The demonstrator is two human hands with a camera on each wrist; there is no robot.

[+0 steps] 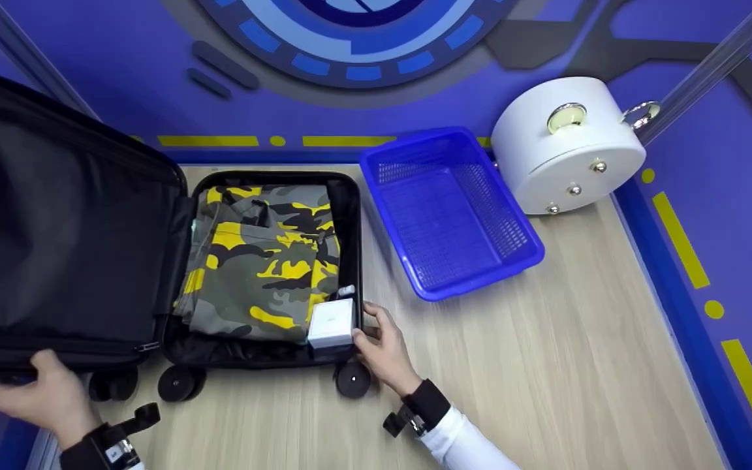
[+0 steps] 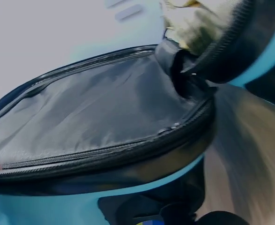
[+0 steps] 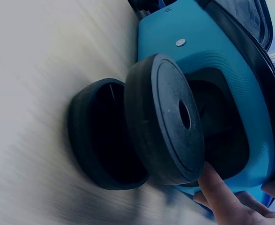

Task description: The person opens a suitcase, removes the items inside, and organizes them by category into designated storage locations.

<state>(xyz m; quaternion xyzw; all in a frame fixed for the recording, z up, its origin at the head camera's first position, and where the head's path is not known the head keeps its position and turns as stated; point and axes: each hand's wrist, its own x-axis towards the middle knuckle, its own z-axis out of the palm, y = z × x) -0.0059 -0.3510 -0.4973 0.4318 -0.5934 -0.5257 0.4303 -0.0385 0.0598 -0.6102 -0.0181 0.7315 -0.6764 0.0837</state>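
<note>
Your left hand (image 1: 36,398) has hold of the near edge of the lid (image 1: 56,215), hinged open left of the suitcase base (image 1: 348,222), while your right hand (image 1: 386,349) touches that base's near right corner, can't tell if gripping tbh.

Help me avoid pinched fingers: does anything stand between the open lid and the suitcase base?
Possibly the right hand: it is at the base's right rim, beside the white box, whose height there is unclear.

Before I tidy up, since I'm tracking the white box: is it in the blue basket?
No, the white box sits in the open suitcase, at a corner of the camouflage garment.
</note>
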